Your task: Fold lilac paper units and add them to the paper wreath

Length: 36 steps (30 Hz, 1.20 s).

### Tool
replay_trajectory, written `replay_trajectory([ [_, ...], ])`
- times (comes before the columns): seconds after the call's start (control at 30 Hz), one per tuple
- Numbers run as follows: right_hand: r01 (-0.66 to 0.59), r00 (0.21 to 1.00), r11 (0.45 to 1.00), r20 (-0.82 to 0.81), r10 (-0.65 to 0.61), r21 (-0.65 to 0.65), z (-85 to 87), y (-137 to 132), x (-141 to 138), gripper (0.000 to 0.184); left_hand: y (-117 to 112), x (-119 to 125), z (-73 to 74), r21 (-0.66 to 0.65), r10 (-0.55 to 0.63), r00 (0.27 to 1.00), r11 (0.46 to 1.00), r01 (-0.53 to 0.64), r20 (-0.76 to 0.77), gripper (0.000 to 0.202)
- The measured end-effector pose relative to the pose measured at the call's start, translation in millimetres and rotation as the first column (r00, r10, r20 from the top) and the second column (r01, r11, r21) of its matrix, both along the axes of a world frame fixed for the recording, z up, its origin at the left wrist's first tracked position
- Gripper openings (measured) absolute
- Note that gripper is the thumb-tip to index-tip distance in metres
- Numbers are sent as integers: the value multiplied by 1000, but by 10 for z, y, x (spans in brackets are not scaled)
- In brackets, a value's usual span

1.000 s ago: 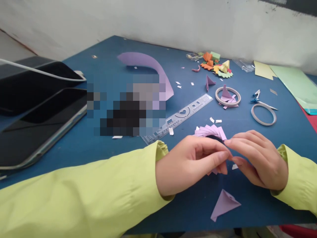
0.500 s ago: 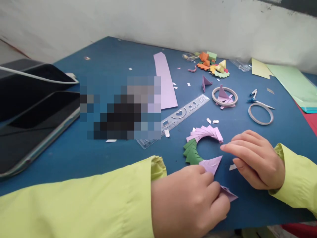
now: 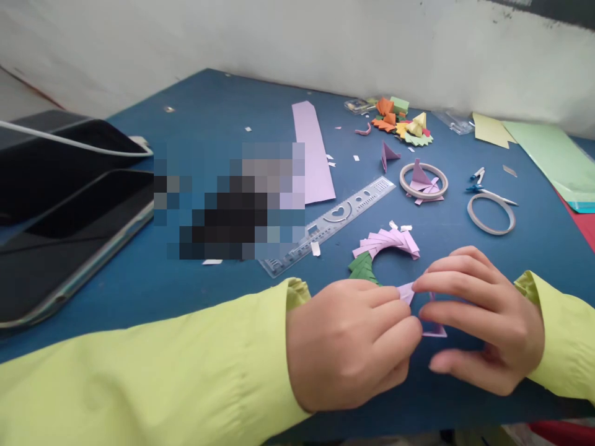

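Note:
My left hand (image 3: 353, 341) and my right hand (image 3: 478, 316) meet near the front edge of the blue table (image 3: 195, 118). Both pinch a small folded purple paper triangle (image 3: 434, 331), which is mostly hidden by the fingers. Just behind the hands lies a curved chain of folded paper pieces (image 3: 385, 244), purple on top and green at its left end. Both sleeves are yellow-green.
A clear stencil ruler (image 3: 334, 220) and a purple paper strip (image 3: 312, 148) lie mid-table. Two tape rings (image 3: 424, 179) (image 3: 491, 214), scissors (image 3: 478, 179) and a heap of coloured folded pieces (image 3: 404, 124) sit at the back right. Green sheets (image 3: 553, 158) lie far right, dark tablets (image 3: 69, 235) on the left.
My left hand let go of the paper chain, reached down to the loose purple triangle at the table front and brought it up. My right hand has now joined it on the triangle.

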State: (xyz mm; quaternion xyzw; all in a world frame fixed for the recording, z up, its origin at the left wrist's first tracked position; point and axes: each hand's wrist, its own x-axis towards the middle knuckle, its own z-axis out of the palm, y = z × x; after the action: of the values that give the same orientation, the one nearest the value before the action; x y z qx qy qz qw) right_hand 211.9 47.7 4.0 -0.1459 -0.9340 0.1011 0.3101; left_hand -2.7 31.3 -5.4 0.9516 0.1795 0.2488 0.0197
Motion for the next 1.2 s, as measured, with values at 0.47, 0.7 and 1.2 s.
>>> replay_trajectory([
  [0.47,269,953,757,50,-299,-596,21,30,-29,12,216,-81,70,88,196,944,980,-178,-264,28],
  [0.7,263,946,660,53,-321,-704,-18,25,-20,11,269,-75,-29,59,175,973,984,-168,-153,31],
  [1.2,215,966,777,13,-258,-592,-50,-29,-61,4,200,-32,-53,338,173,985,926,-168,14,29],
])
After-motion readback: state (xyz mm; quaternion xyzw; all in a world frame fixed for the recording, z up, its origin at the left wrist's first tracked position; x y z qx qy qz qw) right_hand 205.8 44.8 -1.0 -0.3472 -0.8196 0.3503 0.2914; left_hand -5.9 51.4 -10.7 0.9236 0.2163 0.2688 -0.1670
